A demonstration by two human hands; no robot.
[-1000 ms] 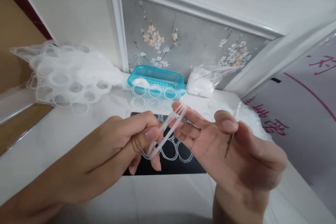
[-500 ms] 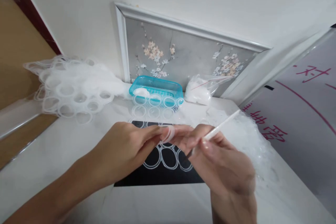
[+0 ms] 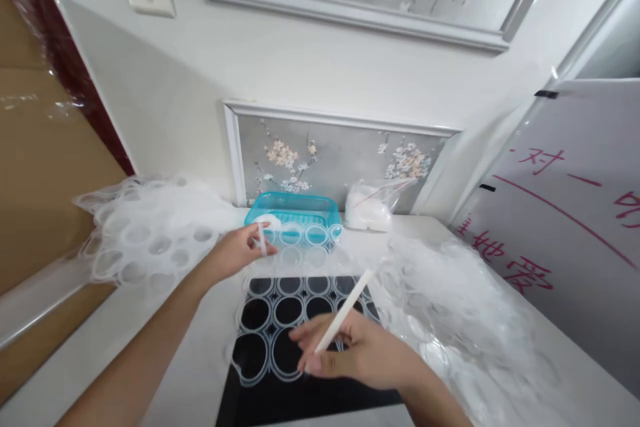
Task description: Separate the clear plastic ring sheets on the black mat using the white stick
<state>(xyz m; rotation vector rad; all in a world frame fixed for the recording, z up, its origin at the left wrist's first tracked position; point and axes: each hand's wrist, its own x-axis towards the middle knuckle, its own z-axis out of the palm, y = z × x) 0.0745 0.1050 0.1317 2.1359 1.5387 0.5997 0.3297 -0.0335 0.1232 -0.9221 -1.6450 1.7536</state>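
Observation:
My left hand (image 3: 235,254) reaches forward and pinches a small clear plastic ring (image 3: 261,238) just in front of the turquoise basket (image 3: 295,215). My right hand (image 3: 357,351) hovers low over a clear sheet of joined rings (image 3: 285,320) that lies on a black mat (image 3: 280,397), and it grips a thin white stick tool (image 3: 345,310) that points up and to the right.
A heap of used ring sheets (image 3: 145,227) lies at the left, another clear pile (image 3: 460,320) at the right. A plastic bag of white pieces (image 3: 370,203) leans beside the basket. A white board with red writing (image 3: 565,213) stands on the right; a framed flower picture (image 3: 330,157) backs the table.
My hands have parted: the left one carried the ring forward toward the basket, the right one dropped over the ring sheet with the stick. The view tilted up.

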